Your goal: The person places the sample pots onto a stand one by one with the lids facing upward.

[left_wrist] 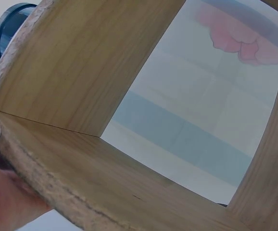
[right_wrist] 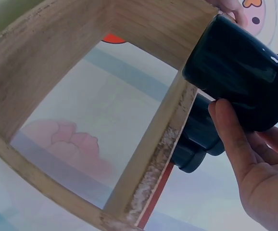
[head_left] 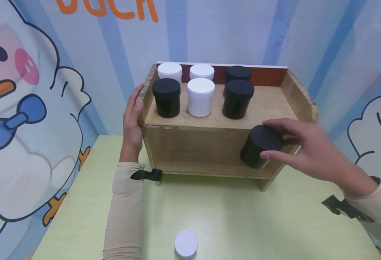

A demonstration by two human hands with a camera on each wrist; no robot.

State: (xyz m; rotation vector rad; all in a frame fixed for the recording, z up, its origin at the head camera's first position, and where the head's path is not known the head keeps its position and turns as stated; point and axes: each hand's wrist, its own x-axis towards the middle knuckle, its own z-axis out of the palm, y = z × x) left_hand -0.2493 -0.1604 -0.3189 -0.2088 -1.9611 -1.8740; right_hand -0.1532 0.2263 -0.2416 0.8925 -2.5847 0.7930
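My right hand [head_left: 311,148] grips a black lidded jar [head_left: 260,148] by its upper part, in front of the shelf's right half; the jar tilts a little. In the right wrist view this same jar [right_wrist: 240,72] is pinched between fingers and thumb near the board's edge. Against the left side panel of the wooden shelf [head_left: 210,151] rests my left hand [head_left: 133,124], its fingers along the outer face. On the top board stand white jars [head_left: 200,99] and black jars [head_left: 238,101] in two rows, all upright. The left wrist view shows mostly the shelf's inside.
A white round-lidded container [head_left: 186,244] sits on the pale green table [head_left: 210,213] near the front edge. Behind the shelf hangs a striped blue cloth [head_left: 216,32] with cartoon ducks. Raised side panels and a red-brown back strip [head_left: 268,76] border the top board.
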